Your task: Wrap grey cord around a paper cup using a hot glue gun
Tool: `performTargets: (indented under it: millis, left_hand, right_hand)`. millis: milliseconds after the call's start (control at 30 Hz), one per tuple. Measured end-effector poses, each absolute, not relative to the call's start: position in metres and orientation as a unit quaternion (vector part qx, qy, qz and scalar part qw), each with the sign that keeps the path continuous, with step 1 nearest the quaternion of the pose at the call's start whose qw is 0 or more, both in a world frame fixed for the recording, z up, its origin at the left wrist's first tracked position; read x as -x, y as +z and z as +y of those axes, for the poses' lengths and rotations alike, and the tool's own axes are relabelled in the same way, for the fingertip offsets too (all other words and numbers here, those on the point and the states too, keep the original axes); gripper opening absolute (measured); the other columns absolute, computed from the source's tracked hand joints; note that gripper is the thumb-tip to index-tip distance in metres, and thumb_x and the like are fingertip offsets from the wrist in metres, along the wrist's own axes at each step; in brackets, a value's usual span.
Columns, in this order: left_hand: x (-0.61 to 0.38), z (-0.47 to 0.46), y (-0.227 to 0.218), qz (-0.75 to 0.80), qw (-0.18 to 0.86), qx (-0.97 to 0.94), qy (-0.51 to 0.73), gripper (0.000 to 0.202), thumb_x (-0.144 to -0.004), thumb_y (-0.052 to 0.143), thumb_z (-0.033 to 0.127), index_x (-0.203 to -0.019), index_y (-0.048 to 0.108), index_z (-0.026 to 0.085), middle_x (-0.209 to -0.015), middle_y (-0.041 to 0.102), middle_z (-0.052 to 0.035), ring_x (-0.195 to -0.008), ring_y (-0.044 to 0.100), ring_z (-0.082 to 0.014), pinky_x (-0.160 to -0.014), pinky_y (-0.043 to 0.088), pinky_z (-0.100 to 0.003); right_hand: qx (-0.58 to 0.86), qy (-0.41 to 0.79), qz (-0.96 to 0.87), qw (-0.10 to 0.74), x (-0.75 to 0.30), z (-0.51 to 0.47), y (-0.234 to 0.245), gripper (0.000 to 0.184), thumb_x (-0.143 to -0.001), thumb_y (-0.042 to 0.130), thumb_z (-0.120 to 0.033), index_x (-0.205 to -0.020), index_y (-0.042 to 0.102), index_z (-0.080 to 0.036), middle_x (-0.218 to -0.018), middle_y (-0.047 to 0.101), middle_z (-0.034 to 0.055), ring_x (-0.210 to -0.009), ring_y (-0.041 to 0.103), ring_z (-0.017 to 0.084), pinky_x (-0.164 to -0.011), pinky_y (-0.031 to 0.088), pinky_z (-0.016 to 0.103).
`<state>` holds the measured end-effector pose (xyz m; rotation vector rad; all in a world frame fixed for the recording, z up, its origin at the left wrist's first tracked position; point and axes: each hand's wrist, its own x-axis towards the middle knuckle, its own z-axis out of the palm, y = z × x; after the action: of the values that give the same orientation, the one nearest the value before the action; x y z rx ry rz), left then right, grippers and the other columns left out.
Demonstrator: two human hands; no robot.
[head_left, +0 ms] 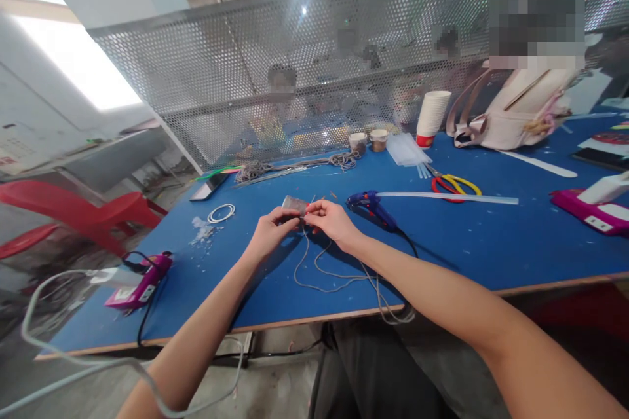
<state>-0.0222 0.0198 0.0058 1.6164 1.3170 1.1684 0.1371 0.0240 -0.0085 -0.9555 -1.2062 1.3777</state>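
Observation:
Over the middle of the blue table, both hands meet at a small greyish cup-like piece [295, 203] with a bit of red at its right side. My left hand [273, 230] is closed around its left and near side. The fingers of my right hand [332, 221] pinch at its right end, where a thin grey cord [307, 255] comes out below. The cord loops across the table and hangs over the front edge. My fingers hide much of the piece. Just right of my right hand lies a blue glue gun [376, 208] with a long clear glue stick in it.
Scissors [455, 186] with red and yellow handles, a paper cup stack [432, 116] and a pale backpack [515, 111] are on the right. Cord bundles [253, 172] lie at the back. Purple power strips [140, 285] flank the table. A mesh partition [236, 78] stands behind.

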Motion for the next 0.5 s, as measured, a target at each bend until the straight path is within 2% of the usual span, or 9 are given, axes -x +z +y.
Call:
performTargets:
  millis: [133,300,400,500]
  left_hand:
    - [0.019,0.017,0.007,0.504,0.362,-0.645,0.446,0.022,-0.058,0.076,0.034,-0.074,0.076,0.019,-0.075,0.064,-0.0007,-0.072,0.059,-0.0146,-0.071,0.048,-0.028]
    - [0.020,0.020,0.007,0.506,0.368,-0.640,0.446,0.020,-0.057,0.075,0.036,-0.065,0.074,0.018,-0.067,0.061,0.0004,-0.066,0.057,-0.0140,-0.069,0.047,-0.028]
    - [0.023,0.025,0.006,0.514,0.382,-0.618,0.456,0.023,-0.055,0.076,0.038,-0.065,0.072,0.017,-0.066,0.064,0.0003,-0.065,0.058,-0.0147,-0.069,0.048,-0.029]
    - [0.026,0.031,0.006,0.523,0.401,-0.585,0.472,0.028,-0.051,0.077,0.038,-0.067,0.070,0.016,-0.064,0.066,-0.0003,-0.063,0.059,-0.0155,-0.068,0.050,-0.031]
  right_hand:
    - [0.404,0.561,-0.519,0.504,-0.136,0.024,-0.011,0.015,-0.067,0.065,-0.018,-0.074,0.052,-0.018,-0.060,0.056,-0.0054,-0.056,0.055,0.010,-0.052,0.047,0.021]
    - [0.426,0.514,-0.569,0.480,-0.135,0.027,-0.015,0.011,-0.073,0.063,-0.020,-0.074,0.052,-0.019,-0.061,0.058,-0.0038,-0.056,0.057,0.012,-0.055,0.049,0.025]
    - [0.445,0.445,-0.616,0.473,-0.138,0.027,-0.013,0.007,-0.078,0.061,-0.019,-0.073,0.055,-0.019,-0.068,0.062,-0.0013,-0.067,0.060,0.014,-0.069,0.050,0.028]
    - [0.444,0.369,-0.674,0.461,-0.143,0.022,-0.001,0.004,-0.078,0.064,-0.020,-0.075,0.061,-0.021,-0.084,0.068,0.0011,-0.085,0.061,0.017,-0.086,0.045,0.033]
